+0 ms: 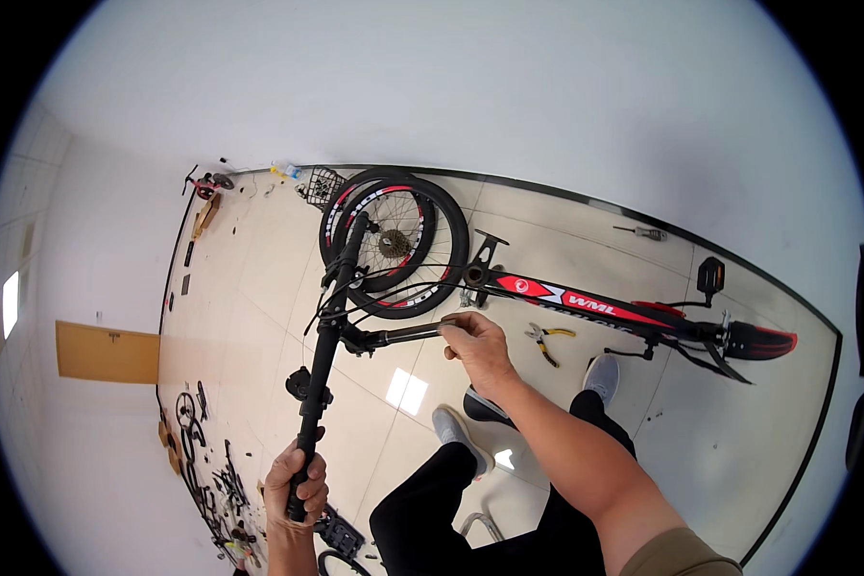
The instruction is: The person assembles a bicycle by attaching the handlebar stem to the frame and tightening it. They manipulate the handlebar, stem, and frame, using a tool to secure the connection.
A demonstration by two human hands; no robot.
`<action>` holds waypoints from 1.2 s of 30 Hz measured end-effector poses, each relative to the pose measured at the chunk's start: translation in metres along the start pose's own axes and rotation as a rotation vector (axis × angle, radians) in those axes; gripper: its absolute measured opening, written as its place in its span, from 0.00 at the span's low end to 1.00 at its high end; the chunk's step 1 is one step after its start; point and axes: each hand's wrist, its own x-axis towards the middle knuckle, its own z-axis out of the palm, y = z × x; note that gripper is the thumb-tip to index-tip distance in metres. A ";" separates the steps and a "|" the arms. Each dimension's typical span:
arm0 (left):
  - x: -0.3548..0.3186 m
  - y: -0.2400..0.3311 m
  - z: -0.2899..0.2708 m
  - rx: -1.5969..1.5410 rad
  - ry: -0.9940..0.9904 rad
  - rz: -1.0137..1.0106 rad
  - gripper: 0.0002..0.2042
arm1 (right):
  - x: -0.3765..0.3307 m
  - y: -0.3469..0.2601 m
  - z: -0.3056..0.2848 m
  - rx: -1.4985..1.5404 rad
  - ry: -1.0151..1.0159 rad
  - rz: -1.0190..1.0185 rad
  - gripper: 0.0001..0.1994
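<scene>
My left hand (296,482) is wrapped round the near grip of a black bicycle handlebar (324,363), which is held up off the floor. From its middle a dark handlebar stem (405,335) runs to the right, and my right hand (477,351) pinches the stem's free end. Thin black cables (415,278) loop from the bar toward the bicycle frame (586,305), red, black and white, to the right. Behind the bar's far end lie two black-tyred bicycle wheels (459,228), overlapping, one showing a sprocket cluster (394,244).
Yellow-handled pliers (550,342) lie on the tiled floor near my shoe (602,377). By the wall is a screwdriver-like tool (641,232). A black wire basket (323,187) stands behind the wheels. Loose bicycle parts (228,485) are scattered at left, near a dark tool case (339,533).
</scene>
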 end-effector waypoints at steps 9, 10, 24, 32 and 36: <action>-0.014 -0.013 0.064 0.320 0.136 0.131 0.23 | 0.007 0.008 -0.002 0.308 -0.044 0.051 0.09; -0.013 -0.015 0.068 0.349 0.143 0.148 0.23 | 0.009 0.007 -0.001 0.390 -0.062 0.070 0.06; -0.005 -0.062 0.119 0.624 0.179 0.347 0.18 | 0.033 -0.020 0.011 0.882 -0.040 0.187 0.07; 0.003 -0.091 0.145 0.779 0.153 0.389 0.22 | 0.051 -0.025 0.008 1.019 -0.010 0.214 0.08; 0.003 -0.096 0.147 0.833 0.147 0.385 0.23 | 0.056 -0.023 0.006 1.085 -0.102 0.195 0.08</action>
